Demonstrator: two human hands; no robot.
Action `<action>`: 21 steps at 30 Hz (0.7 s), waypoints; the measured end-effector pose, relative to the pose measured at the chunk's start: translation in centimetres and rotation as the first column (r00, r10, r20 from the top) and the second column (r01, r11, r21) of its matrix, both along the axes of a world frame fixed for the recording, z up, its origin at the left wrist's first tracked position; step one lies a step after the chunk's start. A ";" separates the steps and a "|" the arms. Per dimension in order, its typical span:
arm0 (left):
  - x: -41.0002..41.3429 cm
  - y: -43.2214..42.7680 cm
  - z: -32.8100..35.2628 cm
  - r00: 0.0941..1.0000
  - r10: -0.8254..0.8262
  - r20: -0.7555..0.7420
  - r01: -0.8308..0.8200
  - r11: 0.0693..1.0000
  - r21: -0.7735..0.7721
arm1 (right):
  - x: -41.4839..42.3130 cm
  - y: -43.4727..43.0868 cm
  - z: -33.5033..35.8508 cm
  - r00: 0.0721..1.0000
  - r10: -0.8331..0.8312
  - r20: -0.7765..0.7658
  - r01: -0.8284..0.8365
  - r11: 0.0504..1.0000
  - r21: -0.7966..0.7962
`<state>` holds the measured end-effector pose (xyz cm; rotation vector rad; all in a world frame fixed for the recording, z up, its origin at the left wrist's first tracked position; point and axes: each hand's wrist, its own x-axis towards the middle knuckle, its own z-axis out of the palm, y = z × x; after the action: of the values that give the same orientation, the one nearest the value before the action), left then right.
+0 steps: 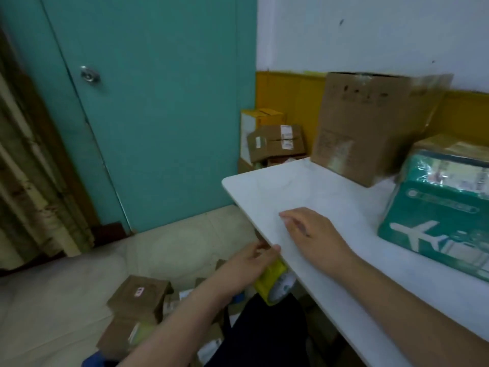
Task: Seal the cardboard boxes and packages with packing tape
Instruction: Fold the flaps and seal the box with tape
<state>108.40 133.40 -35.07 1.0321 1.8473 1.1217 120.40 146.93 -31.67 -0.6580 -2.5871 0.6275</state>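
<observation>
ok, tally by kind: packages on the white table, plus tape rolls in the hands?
Brown cardboard box: 1
Green plane-print package: 1
Yellow tape roll, held by left hand: 1
Total: 3
Tan shape behind the green package: unclear, not counted.

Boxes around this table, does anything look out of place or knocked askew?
Yes. Behind the table, a small labelled box sits tilted on a pile by the yellow wall. The floor boxes lie in a jumbled heap at differing angles. The left hand holds a tape roll below the table edge. Nothing looks spilled.
</observation>
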 end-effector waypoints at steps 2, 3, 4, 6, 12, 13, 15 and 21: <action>-0.1 -0.1 0.3 0.995 -0.068 0.067 0.066 0.997 0.031 | 0.7 0.1 -1.4 0.998 0.063 0.022 -0.064 0.998 0.020; -0.4 -0.2 0.9 0.993 -0.048 0.110 0.048 0.999 0.004 | 1.2 0.2 -1.5 0.996 0.088 0.021 -0.087 0.996 -0.017; -0.9 -0.2 1.7 0.986 -0.031 0.161 0.039 0.998 -0.048 | 1.5 0.4 -1.5 0.993 0.109 0.036 -0.107 0.993 -0.056; -1.4 0.0 3.7 0.972 -0.035 0.234 0.086 0.974 -0.210 | 1.5 0.7 -1.5 0.974 0.186 0.131 -0.185 0.982 -0.026; -0.4 3.0 9.9 0.821 -0.355 -0.446 0.070 0.839 -0.539 | 0.8 -0.1 -1.7 0.949 0.314 -0.001 -0.308 0.929 -0.206; 0.0 3.6 10.6 0.751 -0.409 -0.518 0.054 0.820 -0.570 | 0.9 -0.1 -1.5 0.962 0.262 -0.075 -0.273 0.921 -0.277; 0.8 4.5 11.7 0.660 -0.490 -0.569 0.064 0.792 -0.607 | 1.4 0.4 -0.7 0.976 0.149 -0.161 -0.199 0.910 -0.363; 2.4 7.2 18.0 0.466 -0.597 -0.653 0.219 0.793 -0.569 | 3.8 2.9 5.0 0.972 0.017 -0.233 -0.127 0.876 -0.466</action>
<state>110.81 140.57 -17.07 1.7996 2.1465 -0.1685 124.22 149.78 -26.64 -0.5938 -2.2613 1.3146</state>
